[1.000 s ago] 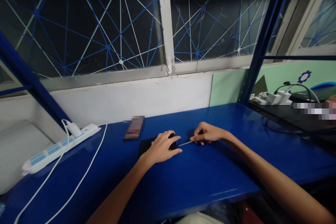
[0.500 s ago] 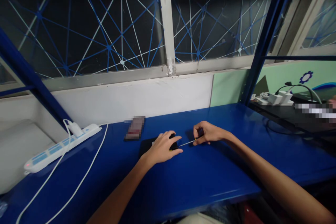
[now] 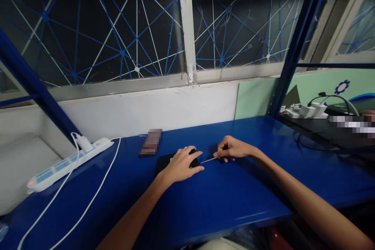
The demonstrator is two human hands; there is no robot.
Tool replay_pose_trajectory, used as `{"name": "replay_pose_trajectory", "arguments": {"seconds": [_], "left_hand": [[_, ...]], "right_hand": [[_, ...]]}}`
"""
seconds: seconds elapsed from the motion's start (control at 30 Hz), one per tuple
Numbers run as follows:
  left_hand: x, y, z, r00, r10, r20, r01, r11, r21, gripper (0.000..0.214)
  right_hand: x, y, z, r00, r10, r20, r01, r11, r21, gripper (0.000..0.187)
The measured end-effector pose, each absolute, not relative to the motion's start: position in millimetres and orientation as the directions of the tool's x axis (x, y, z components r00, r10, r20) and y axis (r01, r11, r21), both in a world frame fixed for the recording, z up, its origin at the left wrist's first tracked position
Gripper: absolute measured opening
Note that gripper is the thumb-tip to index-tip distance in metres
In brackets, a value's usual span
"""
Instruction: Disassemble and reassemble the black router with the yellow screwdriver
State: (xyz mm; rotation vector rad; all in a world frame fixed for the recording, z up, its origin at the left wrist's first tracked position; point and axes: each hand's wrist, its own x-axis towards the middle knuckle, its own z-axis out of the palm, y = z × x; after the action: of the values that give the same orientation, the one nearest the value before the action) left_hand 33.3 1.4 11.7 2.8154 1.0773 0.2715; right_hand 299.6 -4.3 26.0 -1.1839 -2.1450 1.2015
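Note:
My left hand [image 3: 184, 164] lies over a flat black box-like object [image 3: 194, 161] on the table, fingers spread across it and thumb along its near side. Most of that object is hidden under the palm, so its kind cannot be made out. To the right, my right hand [image 3: 230, 149] pinches a thin screwdriver [image 3: 208, 160] between thumb and fingertips. Its slim metal shaft slants low over the table, with the tip at the right end of the black object. A small bit of yellow shows by my fingers; the handle is mostly hidden.
A phone-like dark slab [image 3: 151, 143], blurred, lies behind my left hand. On the left, a white power strip [image 3: 70, 164] trails white cables [image 3: 98, 187] over the blue table [image 3: 234, 203]. Blue frame posts [image 3: 288, 62] flank the table; chargers [image 3: 313, 110] sit at far right.
My right fingers have shifted their pinch on the screwdriver, the fingertips now slightly farther left. My left hand and the black object have stayed put.

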Motion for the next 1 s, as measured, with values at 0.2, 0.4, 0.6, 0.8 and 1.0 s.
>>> {"name": "replay_pose_trajectory", "arguments": {"seconds": [0.2, 0.4, 0.6, 0.8, 1.0], "left_hand": [[33.0, 2.5, 11.6, 0.724, 0.681, 0.115, 0.663, -0.732, 0.157, 0.065], [31.8, 2.7, 15.8, 0.716, 0.692, 0.098, 0.667, -0.718, 0.2, 0.08], [30.2, 1.6, 20.8, 0.729, 0.68, 0.078, 0.64, -0.717, 0.275, 0.087], [29.9, 2.2, 22.8, 0.737, 0.674, 0.057, 0.62, -0.707, 0.342, 0.092], [30.3, 3.0, 22.7, 0.744, 0.664, 0.073, 0.608, -0.718, 0.337, 0.089]], "right_hand": [[299.8, -3.6, 26.2, -0.556, 0.83, -0.044, 0.485, 0.281, -0.828, 0.041], [306.0, -2.3, 30.1, -0.511, 0.86, -0.017, 0.512, 0.288, -0.809, 0.045], [304.0, -0.6, 27.0, -0.523, 0.85, 0.06, 0.486, 0.356, -0.798, 0.041], [298.9, 5.2, 13.5, -0.548, 0.833, 0.081, 0.461, 0.381, -0.801, 0.039], [298.6, 5.6, 13.3, -0.536, 0.839, 0.093, 0.483, 0.395, -0.782, 0.038]]}}
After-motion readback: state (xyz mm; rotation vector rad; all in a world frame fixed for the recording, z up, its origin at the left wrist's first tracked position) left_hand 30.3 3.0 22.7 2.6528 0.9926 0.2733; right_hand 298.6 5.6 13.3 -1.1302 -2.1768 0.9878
